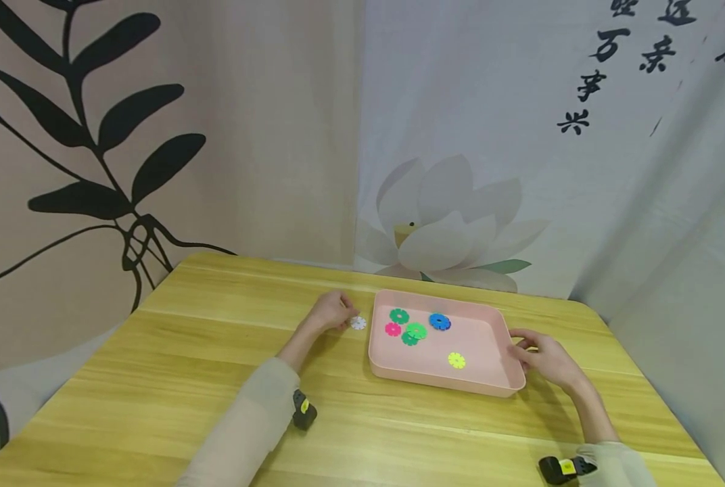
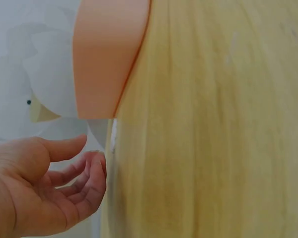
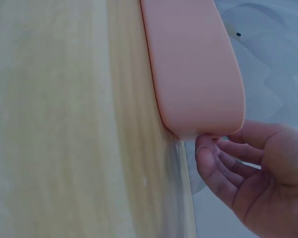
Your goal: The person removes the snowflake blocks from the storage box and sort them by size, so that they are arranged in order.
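Note:
A pink tray (image 1: 441,377) lies on the table with several notched plastic discs in it. Toward its left end are a pink disc (image 1: 393,329) and several green discs (image 1: 400,316). Blue discs (image 1: 439,321) overlap near the far wall, and a yellow disc (image 1: 456,360) lies nearer the front. Outside, left of the tray, a white notched disc (image 1: 358,323) rests on the wood. My left hand (image 1: 332,311) is right beside it, thumb apart from the bent fingers in the left wrist view. At the tray's right end my right hand (image 3: 263,173) grips the wall, thumb at the rim, fingers against the outside.
The wooden table (image 1: 174,379) reaches back to a curtain (image 1: 289,135) printed with leaves, a lotus and dark characters. Each sleeve carries a small black wrist camera (image 1: 303,410).

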